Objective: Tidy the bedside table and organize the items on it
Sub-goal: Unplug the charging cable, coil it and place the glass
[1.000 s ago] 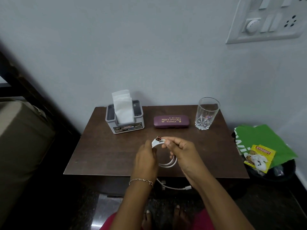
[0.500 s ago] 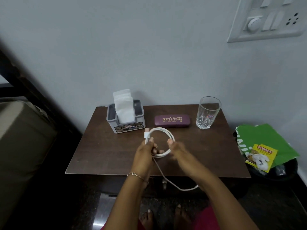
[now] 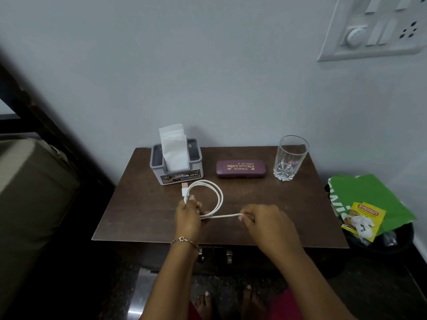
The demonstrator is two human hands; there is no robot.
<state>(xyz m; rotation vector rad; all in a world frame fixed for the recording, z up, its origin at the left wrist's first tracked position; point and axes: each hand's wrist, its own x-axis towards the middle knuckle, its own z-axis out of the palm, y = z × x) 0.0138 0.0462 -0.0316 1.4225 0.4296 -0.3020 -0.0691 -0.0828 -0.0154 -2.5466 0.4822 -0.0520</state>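
A white charging cable (image 3: 217,197) is looped into a coil above the dark wooden bedside table (image 3: 143,215). My left hand (image 3: 188,215) grips the coil at its left side, with the USB plug sticking up past my fingers. My right hand (image 3: 263,221) pinches the free end of the cable and holds it taut to the right of the coil. Along the back of the table stand a grey tissue holder (image 3: 176,166) with white tissues, a purple spectacle case (image 3: 240,169) and an empty clear glass (image 3: 290,157).
A black bin (image 3: 392,244) to the right of the table holds a green bag (image 3: 369,197) and a yellow packet (image 3: 364,218). A bed (image 3: 30,192) lies at the left. A switchboard (image 3: 379,28) is on the wall. My bare feet show below.
The loose tail that hung over the table's front edge has been drawn up. My right hand moved right and now pulls the cable end straight out from the coil.
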